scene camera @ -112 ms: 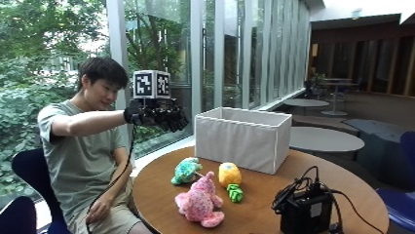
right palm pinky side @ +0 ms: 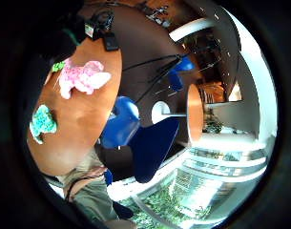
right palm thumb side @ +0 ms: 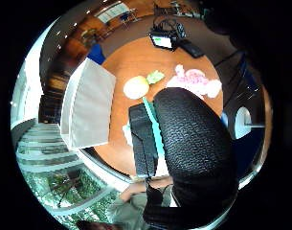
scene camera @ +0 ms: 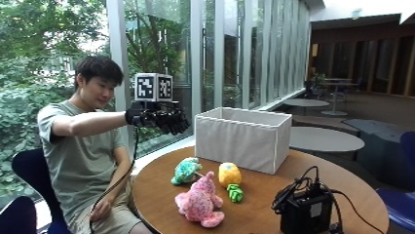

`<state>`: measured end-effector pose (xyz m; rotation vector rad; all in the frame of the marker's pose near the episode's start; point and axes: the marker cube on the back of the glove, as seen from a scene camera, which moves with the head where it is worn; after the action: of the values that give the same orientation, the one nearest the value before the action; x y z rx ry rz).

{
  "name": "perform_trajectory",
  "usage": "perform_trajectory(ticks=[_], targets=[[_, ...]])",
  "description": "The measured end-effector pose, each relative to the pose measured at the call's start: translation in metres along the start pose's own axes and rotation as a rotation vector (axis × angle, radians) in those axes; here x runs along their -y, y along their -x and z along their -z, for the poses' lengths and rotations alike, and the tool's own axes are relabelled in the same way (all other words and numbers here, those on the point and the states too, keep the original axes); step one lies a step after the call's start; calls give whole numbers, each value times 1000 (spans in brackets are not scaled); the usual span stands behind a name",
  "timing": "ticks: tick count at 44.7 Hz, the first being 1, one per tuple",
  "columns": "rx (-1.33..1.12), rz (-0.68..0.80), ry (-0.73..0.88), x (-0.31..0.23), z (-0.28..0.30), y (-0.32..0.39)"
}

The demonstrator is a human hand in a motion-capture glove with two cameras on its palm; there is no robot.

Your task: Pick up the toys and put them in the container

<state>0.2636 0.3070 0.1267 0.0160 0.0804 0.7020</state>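
In the outside view my gloved right hand [scene camera: 160, 120] is raised in the air, left of the white fabric container [scene camera: 243, 137] and above the toys. Its fingers hang loosely curled and hold nothing. Three toys lie on the round wooden table [scene camera: 259, 195] in front of the container: a teal plush [scene camera: 186, 171], a pink plush [scene camera: 199, 202] and a yellow pineapple with green leaves [scene camera: 229, 175]. The little finger side palm view looks down on the pink plush [right palm pinky side: 83, 77] and teal plush [right palm pinky side: 42, 121]. The thumb side palm view shows the container [right palm thumb side: 88, 105], pineapple [right palm thumb side: 136, 87] and pink plush [right palm thumb side: 196, 81].
A black device with cables [scene camera: 305, 210] stands on the table's near right side. Blue chairs [right palm pinky side: 121, 121] stand around the table. A glass wall runs behind the person, and other round tables [scene camera: 324, 139] stand beyond the container.
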Motion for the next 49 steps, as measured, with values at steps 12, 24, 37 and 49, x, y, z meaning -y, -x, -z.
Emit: perform_trajectory(ticks=[12,24,37,49], targets=[[-11,-49,12,-9,-3,-25],[-14,20,66,25,7,-41],[119,57,242,83,-48,-48],[128,80,475,109,-211,-36]])
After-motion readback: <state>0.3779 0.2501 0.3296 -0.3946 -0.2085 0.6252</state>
